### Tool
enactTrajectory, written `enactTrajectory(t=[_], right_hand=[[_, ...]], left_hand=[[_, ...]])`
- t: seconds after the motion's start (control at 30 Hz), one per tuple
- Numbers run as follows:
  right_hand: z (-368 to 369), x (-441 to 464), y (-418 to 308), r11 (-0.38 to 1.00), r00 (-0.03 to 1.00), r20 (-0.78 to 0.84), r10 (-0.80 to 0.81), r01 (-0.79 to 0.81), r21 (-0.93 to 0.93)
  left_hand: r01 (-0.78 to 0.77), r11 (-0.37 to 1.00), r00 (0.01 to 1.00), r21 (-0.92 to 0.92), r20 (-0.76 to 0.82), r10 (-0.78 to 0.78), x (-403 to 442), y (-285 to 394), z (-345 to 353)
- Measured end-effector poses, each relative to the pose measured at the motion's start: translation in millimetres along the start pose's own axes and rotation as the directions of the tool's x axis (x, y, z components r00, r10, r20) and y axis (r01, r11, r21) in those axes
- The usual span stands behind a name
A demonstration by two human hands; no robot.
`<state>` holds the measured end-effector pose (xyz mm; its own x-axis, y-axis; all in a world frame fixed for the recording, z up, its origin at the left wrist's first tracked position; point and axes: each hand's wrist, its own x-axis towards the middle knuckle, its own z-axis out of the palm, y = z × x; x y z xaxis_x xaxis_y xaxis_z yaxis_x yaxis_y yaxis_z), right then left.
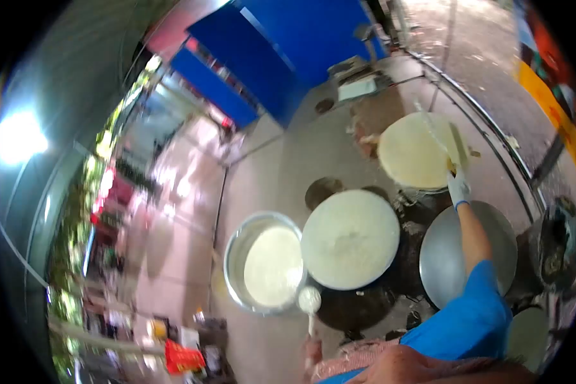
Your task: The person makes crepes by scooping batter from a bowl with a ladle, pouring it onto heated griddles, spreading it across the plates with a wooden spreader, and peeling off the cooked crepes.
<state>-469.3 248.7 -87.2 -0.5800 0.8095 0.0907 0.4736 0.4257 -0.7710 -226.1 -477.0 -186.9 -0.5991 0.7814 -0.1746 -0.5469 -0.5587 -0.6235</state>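
Observation:
My right hand (458, 188), in a white glove, is closed on the yellowish end of a long thin stick (432, 131). The stick lies over or just above a large round yellow flatbread (411, 153); whether they touch I cannot tell. Low in the view, my left hand (312, 351) grips the handle of a ladle (309, 299). Its round bowl looks pale, beside the rim of a metal basin (230, 272) of creamy batter (272, 265). A round pan covered with a pale layer (350, 240) stands between the hands. Under my right forearm sits a bare grey griddle (445, 256).
Blue panels (249, 64) stand at the back. A low stack of items with a white top (357, 88) sits beyond the flatbread. A dark rail (486, 131) runs along the right. A red bag (184, 357) lies at lower left, and a dark-rimmed container (557, 243) at far right.

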Motion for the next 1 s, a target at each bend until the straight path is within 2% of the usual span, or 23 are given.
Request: enactTrajectory(t=[0.07, 0.13, 0.17, 0.2, 0.23, 0.3, 0.33, 0.37, 0.4, 0.43, 0.47, 0.5, 0.53, 0.6, 0.63, 0.67, 0.7, 0.73, 0.8, 0.87, 0.93, 0.97, 1.0], right_hand=[[9.6, -44.2, -57.2, 0.993, 0.977, 0.179, -0.117, 0.11, 0.047], [26.2, -91.5, -111.3, 0.995, 0.877, 0.472, -0.094, 0.096, 0.02], [21.6, -131.5, -166.6, 0.998, 0.81, 0.586, 0.037, 0.002, -0.066], [74.9, -136.2, -153.1, 0.962, 0.801, 0.56, -0.21, 0.272, -0.027], [94.4, -162.2, -179.8, 0.918, 0.738, 0.61, -0.288, 0.395, -0.045], [109.1, -237.8, -259.0, 0.828, 0.572, 0.736, -0.363, 0.56, -0.026], [162.4, -259.6, -252.5, 0.809, 0.546, 0.753, -0.367, 0.588, -0.032], [176.5, -300.4, -283.5, 0.69, 0.491, 0.783, -0.381, 0.715, -0.112], [201.8, -336.6, -296.6, 0.601, 0.403, 0.796, -0.451, 0.797, -0.063], [237.6, -371.7, -292.0, 0.501, 0.302, 0.813, -0.498, 0.865, -0.015], [293.9, -404.2, -256.4, 0.332, 0.219, 0.841, -0.494, 0.942, -0.05], [287.1, -445.4, -285.7, 0.337, 0.16, 0.868, -0.469, 0.941, 0.009], [293.2, -467.3, -296.4, 0.288, 0.148, 0.92, -0.362, 0.957, -0.04], [241.1, -482.2, -367.4, 0.451, 0.181, 0.919, -0.35, 0.892, -0.004], [246.2, -483.6, -354.8, 0.538, 0.251, 0.927, -0.28, 0.841, -0.065], [248.0, -482.4, -328.2, 0.619, 0.322, 0.925, -0.2, 0.773, -0.136], [258.8, -493.7, -294.7, 0.573, 0.376, 0.915, -0.145, 0.786, -0.232], [265.3, -506.1, -271.6, 0.548, 0.342, 0.938, -0.048, 0.794, -0.262], [246.2, -539.1, -264.4, 0.621, 0.373, 0.924, -0.089, 0.746, -0.242], [211.0, -560.6, -266.8, 0.684, 0.429, 0.899, -0.084, 0.681, -0.261], [176.6, -573.4, -284.3, 0.766, 0.509, 0.844, -0.168, 0.606, -0.213], [162.0, -575.7, -291.6, 0.786, 0.546, 0.801, -0.245, 0.595, -0.166], [153.4, -575.3, -293.2, 0.801, 0.578, 0.751, -0.319, 0.588, -0.113]], left_hand=[[0.137, 0.983, 0.987, 0.123, 0.069, -0.146, -10.3, 42.0, -11.3], [-0.122, 0.992, 0.991, 0.032, -0.046, 0.124, 11.7, -88.8, 119.5], [-0.137, 0.965, 0.99, 0.223, 0.004, 0.14, 1.8, -56.9, 117.0], [-0.225, 0.885, 0.96, 0.407, -0.064, 0.273, -11.1, -26.9, 122.8], [-0.206, 0.824, 0.976, 0.527, 0.053, 0.21, -23.0, 13.9, 121.6], [-0.387, 0.722, 0.856, 0.573, -0.069, 0.513, -35.1, 31.4, 173.6], [-0.378, 0.639, 0.821, 0.67, -0.075, 0.565, -41.3, 69.3, 181.9], [-0.305, 0.608, 0.868, 0.733, -0.049, 0.495, -51.4, 125.2, 178.1], [-0.255, 0.491, 0.735, 0.833, -0.163, 0.658, -49.9, 148.1, 192.7], [-0.099, 0.669, 0.805, 0.736, -0.337, 0.489, -58.0, 231.7, 173.2], [-0.215, 0.592, 0.744, 0.777, -0.263, 0.615, -51.7, 235.8, 185.3], [-0.084, 0.521, 0.705, 0.849, -0.319, 0.633, -56.3, 250.0, 186.8], [0.046, 0.429, 0.668, 0.902, -0.347, 0.658, -57.2, 269.6, 192.4], [0.289, 0.224, 0.592, 0.931, -0.358, 0.722, -53.8, 307.2, 197.9], [0.416, 0.125, 0.55, 0.901, -0.359, 0.754, -55.7, 317.2, 195.0], [0.424, 0.156, 0.544, 0.892, -0.388, 0.744, -56.8, 316.2, 194.4], [0.428, 0.174, 0.543, 0.887, -0.406, 0.735, -53.1, 309.2, 198.7], [0.428, 0.184, 0.543, 0.885, -0.414, 0.731, -47.9, 304.7, 202.4], [0.273, 0.55, 0.519, 0.789, -0.602, 0.607, -39.9, 298.1, 214.4], [0.111, 0.722, 0.521, 0.683, -0.659, 0.543, -44.1, 260.8, 252.8], [0.029, 0.928, 0.709, 0.372, -0.662, 0.243, -59.8, 224.4, 313.5], [0.025, 0.771, 0.667, 0.637, -0.585, 0.462, -65.3, 174.2, 356.5], [-0.067, 0.744, 0.708, 0.665, -0.494, 0.505, -73.9, 140.2, 387.2]])
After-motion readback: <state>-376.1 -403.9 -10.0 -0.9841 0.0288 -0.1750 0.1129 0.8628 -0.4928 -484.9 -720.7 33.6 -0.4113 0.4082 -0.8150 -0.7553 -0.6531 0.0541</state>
